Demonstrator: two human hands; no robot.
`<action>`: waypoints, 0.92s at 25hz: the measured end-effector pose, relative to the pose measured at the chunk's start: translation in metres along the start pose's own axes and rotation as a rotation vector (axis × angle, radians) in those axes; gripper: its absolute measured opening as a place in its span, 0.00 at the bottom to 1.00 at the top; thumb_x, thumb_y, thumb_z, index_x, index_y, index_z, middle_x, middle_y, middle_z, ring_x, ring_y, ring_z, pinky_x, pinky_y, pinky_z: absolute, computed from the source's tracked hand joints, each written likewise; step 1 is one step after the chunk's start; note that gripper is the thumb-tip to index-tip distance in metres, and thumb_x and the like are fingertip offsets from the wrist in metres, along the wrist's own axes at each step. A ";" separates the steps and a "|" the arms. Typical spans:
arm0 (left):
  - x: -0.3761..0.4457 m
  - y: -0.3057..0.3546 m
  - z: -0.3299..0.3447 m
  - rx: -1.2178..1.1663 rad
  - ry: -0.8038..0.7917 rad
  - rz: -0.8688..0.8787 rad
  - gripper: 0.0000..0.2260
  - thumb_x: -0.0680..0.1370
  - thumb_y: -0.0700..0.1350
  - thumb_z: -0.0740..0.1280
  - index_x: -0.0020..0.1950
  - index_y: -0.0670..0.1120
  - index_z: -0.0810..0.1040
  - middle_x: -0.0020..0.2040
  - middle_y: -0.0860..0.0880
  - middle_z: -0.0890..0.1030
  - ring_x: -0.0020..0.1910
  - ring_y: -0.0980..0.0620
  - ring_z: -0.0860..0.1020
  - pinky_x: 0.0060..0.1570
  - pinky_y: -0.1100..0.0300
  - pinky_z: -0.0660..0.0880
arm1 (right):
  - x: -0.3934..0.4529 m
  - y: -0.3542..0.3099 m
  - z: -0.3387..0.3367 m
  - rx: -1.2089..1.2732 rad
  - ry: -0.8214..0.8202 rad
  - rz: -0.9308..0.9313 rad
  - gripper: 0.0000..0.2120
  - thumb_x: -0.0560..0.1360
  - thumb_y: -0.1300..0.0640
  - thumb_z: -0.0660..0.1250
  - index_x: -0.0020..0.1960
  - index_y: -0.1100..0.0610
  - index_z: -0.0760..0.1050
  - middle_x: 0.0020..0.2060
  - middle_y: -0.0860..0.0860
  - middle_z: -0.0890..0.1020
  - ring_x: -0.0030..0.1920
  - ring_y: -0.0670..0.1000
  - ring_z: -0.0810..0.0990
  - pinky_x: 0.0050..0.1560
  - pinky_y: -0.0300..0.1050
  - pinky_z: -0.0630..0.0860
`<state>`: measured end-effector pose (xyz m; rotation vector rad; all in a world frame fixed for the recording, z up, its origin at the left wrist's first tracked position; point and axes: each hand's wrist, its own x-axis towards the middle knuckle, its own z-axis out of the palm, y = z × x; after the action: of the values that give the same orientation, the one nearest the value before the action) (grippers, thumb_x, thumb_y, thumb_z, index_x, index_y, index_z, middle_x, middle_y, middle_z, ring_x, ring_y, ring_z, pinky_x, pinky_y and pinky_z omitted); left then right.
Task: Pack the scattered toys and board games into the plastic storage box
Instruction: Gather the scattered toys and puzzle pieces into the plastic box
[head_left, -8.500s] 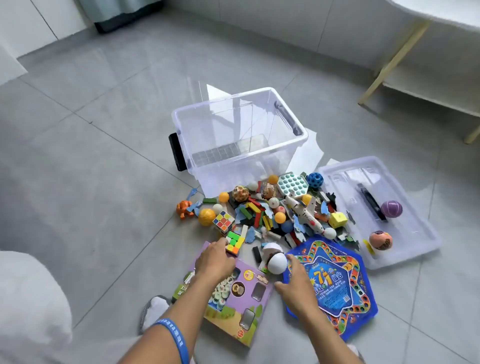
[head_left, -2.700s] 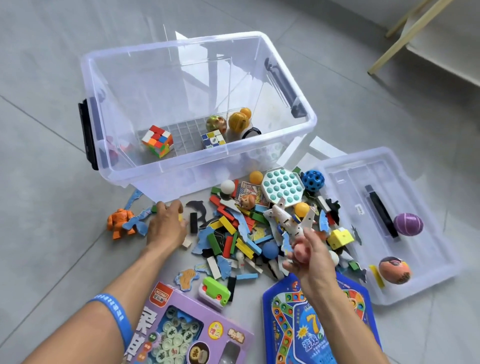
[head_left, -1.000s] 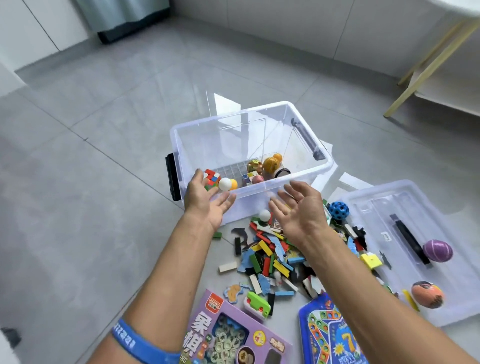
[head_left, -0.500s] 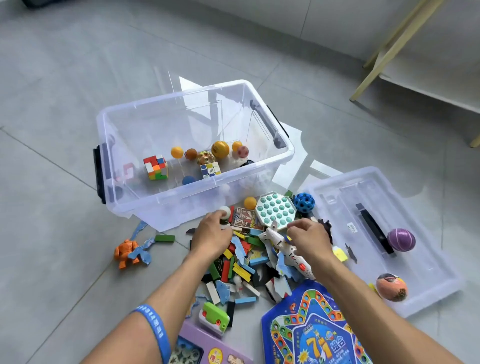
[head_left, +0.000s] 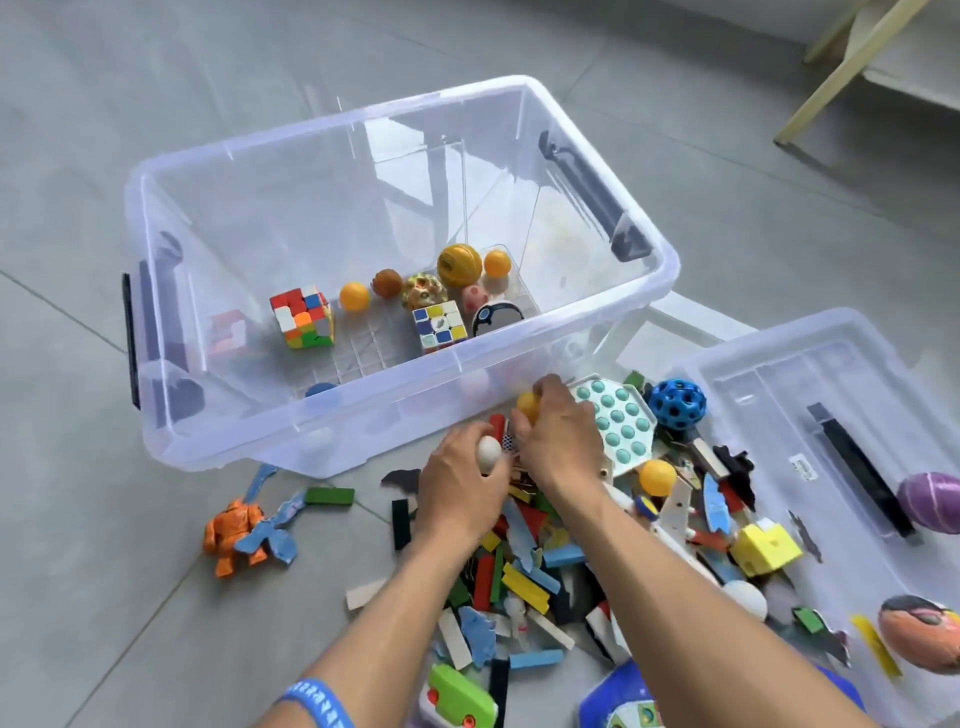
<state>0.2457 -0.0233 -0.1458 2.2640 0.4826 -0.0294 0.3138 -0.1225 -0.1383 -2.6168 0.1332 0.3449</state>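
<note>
Sitting on the floor just beyond the pile, the plastic storage box already holds two cubes and several balls, while its lid lies beside it. Most scattered toys remain outside. The left hand curls round a white ball; the right hand pinches an orange ball. Both balls are smooth and round, so a loose grip or a short toss could send either rolling away across the tiles.

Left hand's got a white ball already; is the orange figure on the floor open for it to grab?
Probably, once it drops the white ball. The orange figure lies apart from the pile on bare floor, only a blue piece against it. The left hand is full.
</note>
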 end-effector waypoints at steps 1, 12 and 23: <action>-0.006 0.005 -0.005 -0.099 0.021 -0.069 0.11 0.74 0.50 0.70 0.56 0.52 0.78 0.49 0.53 0.82 0.46 0.54 0.79 0.45 0.59 0.76 | -0.001 -0.004 0.001 -0.067 -0.002 -0.008 0.12 0.77 0.49 0.63 0.56 0.54 0.68 0.51 0.56 0.77 0.53 0.61 0.73 0.48 0.54 0.73; -0.023 0.113 -0.160 -0.352 0.480 0.155 0.18 0.72 0.52 0.74 0.59 0.49 0.76 0.51 0.53 0.82 0.45 0.57 0.80 0.40 0.66 0.76 | -0.079 -0.098 -0.116 0.769 0.355 -0.257 0.14 0.80 0.49 0.64 0.63 0.54 0.72 0.45 0.48 0.80 0.42 0.42 0.78 0.43 0.40 0.75; -0.141 0.173 -0.086 -0.052 -0.024 0.270 0.19 0.77 0.45 0.67 0.67 0.47 0.74 0.64 0.48 0.76 0.62 0.49 0.74 0.59 0.57 0.70 | -0.123 0.070 -0.333 -0.143 -0.018 -0.188 0.13 0.79 0.48 0.62 0.55 0.54 0.79 0.54 0.54 0.81 0.53 0.55 0.77 0.46 0.41 0.64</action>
<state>0.1645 -0.1127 0.0610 2.2563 0.1601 0.0920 0.2571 -0.3413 0.1437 -2.7388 -0.1480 0.3219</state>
